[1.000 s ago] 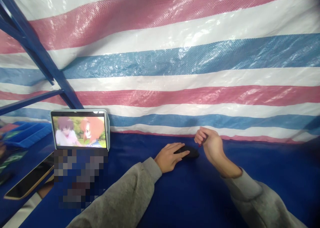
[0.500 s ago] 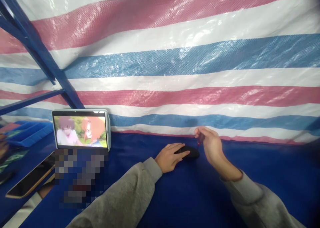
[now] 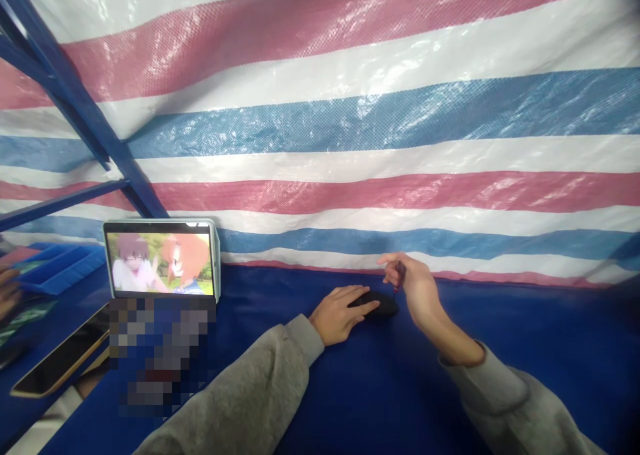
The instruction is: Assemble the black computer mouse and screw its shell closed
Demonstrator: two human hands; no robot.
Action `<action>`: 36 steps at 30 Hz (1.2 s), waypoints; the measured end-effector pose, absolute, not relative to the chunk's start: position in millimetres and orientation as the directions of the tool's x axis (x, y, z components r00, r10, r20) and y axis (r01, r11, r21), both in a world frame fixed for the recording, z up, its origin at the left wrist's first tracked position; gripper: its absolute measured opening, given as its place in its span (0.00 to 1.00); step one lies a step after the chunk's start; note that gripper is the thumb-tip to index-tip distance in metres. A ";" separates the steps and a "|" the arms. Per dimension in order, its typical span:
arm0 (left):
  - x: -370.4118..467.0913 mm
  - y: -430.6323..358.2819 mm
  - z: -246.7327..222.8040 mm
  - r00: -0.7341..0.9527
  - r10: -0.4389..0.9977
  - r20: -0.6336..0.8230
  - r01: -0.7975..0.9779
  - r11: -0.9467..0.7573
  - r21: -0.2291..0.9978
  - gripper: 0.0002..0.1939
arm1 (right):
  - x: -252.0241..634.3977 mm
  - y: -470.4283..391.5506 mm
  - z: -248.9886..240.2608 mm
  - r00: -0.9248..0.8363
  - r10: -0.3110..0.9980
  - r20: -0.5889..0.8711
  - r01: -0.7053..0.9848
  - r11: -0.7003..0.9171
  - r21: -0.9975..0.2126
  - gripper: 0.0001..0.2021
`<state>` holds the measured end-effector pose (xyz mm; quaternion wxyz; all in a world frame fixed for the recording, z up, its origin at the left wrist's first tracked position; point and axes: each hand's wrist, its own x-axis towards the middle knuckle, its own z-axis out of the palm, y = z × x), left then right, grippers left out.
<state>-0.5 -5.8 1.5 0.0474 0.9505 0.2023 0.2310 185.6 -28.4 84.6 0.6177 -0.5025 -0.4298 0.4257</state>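
A black computer mouse (image 3: 384, 304) lies on the blue table (image 3: 360, 382). My left hand (image 3: 341, 314) holds it from the left, the fingers spread over its top and side. Above the mouse's right end is my right hand (image 3: 416, 283), wrist bent and fingers curled. Between those fingers is a slim dark red tool (image 3: 399, 278), seemingly a small screwdriver, pointing down at the mouse. Part of its handle is hidden by the hand, and its tip is too small to make out.
At the left a tablet (image 3: 160, 262) playing a cartoon stands propped up. A phone (image 3: 65, 352) lies nearby, beside a pixelated patch. Behind it is a blue divided tray (image 3: 65, 268), with another person's hand (image 3: 7, 292) at the edge. A striped tarp (image 3: 380, 195) hangs behind the table.
My right hand's fingers have shifted slightly, and more of the red tool shows between them. My left hand and the mouse stay in place. The other person's hand has moved a little.
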 end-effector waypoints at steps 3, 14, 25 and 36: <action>-0.4 -6.1 1.4 0.810 0.404 0.424 0.362 -0.915 0.180 0.21 | 187.0 -30.7 87.5 0.224 0.967 0.119 -0.016 0.126 -0.992 0.13; -0.6 -5.6 1.8 0.817 0.404 0.410 0.363 -0.915 0.177 0.21 | 199.6 -37.5 99.6 0.069 0.946 0.317 0.313 0.281 -0.907 0.19; -0.3 -5.9 2.4 0.818 0.389 0.424 0.355 -0.921 0.162 0.21 | 199.4 -42.8 108.0 -0.187 0.905 0.381 0.927 0.291 -0.235 0.19; -0.4 -6.2 3.8 0.822 0.398 0.407 0.356 -0.917 0.178 0.21 | 209.0 -47.4 121.2 -0.202 0.946 0.252 0.867 0.293 -0.403 0.29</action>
